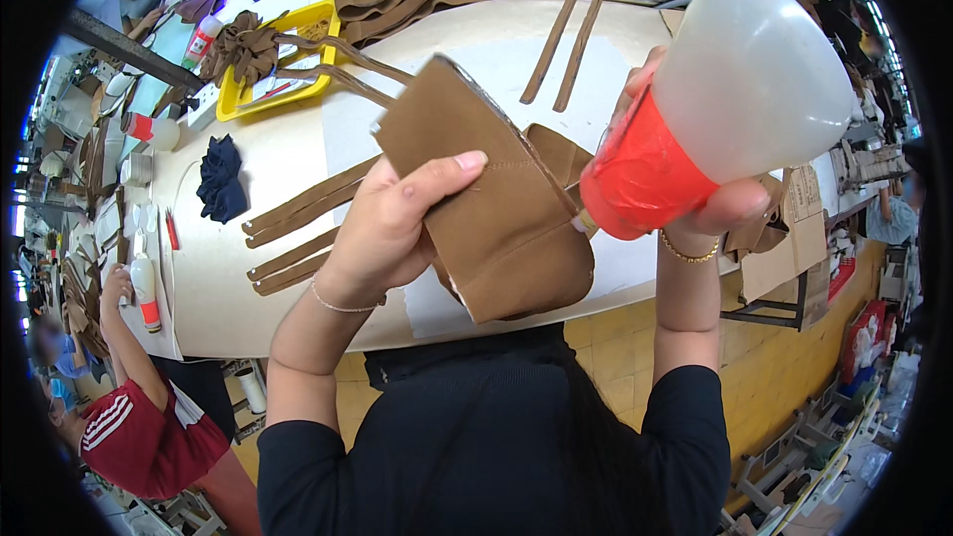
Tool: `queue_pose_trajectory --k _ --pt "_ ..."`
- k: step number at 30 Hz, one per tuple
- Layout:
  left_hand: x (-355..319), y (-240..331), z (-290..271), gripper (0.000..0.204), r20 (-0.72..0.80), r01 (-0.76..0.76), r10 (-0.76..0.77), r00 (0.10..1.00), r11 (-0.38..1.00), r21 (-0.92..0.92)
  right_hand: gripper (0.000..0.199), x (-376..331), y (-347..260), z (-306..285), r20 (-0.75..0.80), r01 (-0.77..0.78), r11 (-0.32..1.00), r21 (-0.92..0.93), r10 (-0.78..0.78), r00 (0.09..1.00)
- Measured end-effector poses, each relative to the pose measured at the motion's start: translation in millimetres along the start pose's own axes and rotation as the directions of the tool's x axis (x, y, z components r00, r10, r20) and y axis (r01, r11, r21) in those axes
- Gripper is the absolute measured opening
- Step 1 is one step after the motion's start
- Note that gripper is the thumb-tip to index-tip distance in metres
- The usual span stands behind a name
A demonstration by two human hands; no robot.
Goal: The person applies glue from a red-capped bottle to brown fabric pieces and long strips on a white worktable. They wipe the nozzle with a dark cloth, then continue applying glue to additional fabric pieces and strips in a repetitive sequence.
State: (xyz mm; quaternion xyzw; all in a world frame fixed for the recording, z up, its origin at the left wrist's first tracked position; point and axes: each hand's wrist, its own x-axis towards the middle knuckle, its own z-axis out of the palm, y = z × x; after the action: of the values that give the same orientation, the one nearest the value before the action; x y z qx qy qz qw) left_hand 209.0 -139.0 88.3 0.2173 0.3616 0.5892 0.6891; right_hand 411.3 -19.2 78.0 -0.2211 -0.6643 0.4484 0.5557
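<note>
Worktable [298, 268]: pale, smooth, curved edge. Brown fabric piece [496, 208]: matte, suede-like, folded flat, held above the table. Glue bottle [725, 99]: translucent plastic, red cap end, tipped nozzle-down at the fabric's right edge. Left hand [392, 228] fingers closed, pinching the fabric. Right hand [695, 199] fingers wrapped around the bottle.

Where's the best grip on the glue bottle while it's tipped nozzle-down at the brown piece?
Probably the red collar end of the glue bottle, coming from the right side, as the right hand does now. The translucent body flares wide toward the base, likely too broad to close around, while the red part is narrower and nearest the nozzle. The left hand holds the brown suede piece on the opposite side.
</note>
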Motion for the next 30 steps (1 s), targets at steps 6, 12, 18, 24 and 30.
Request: queue_pose_trajectory --k 6,12,18,24,30 --pt "13 -14 -22 0.041 0.108 0.182 -0.152 0.982 0.910 -0.374 0.098 22 -9 -18 0.081 -0.131 0.796 0.592 0.103 0.991" --pt "5 -3 -11 0.056 0.286 0.315 -0.200 0.937 0.836 -0.448 0.096 32 -15 -29 0.051 -0.126 0.808 0.576 0.118 0.992" --pt "-7 -1 5 0.047 0.106 0.012 -0.030 0.994 0.986 0.165 0.094 35 -12 -15 -0.110 -0.071 0.913 0.402 0.125 0.986" --pt "-13 -6 12 0.028 -0.143 -0.045 0.086 0.986 0.962 0.270 0.091 35 -25 10 0.074 0.051 0.994 0.095 -0.058 0.996" --pt "-11 -11 -25 0.023 0.505 -0.576 0.398 0.766 0.075 0.814 0.060 37 -30 31 0.159 0.150 0.972 0.182 -0.179 0.971"
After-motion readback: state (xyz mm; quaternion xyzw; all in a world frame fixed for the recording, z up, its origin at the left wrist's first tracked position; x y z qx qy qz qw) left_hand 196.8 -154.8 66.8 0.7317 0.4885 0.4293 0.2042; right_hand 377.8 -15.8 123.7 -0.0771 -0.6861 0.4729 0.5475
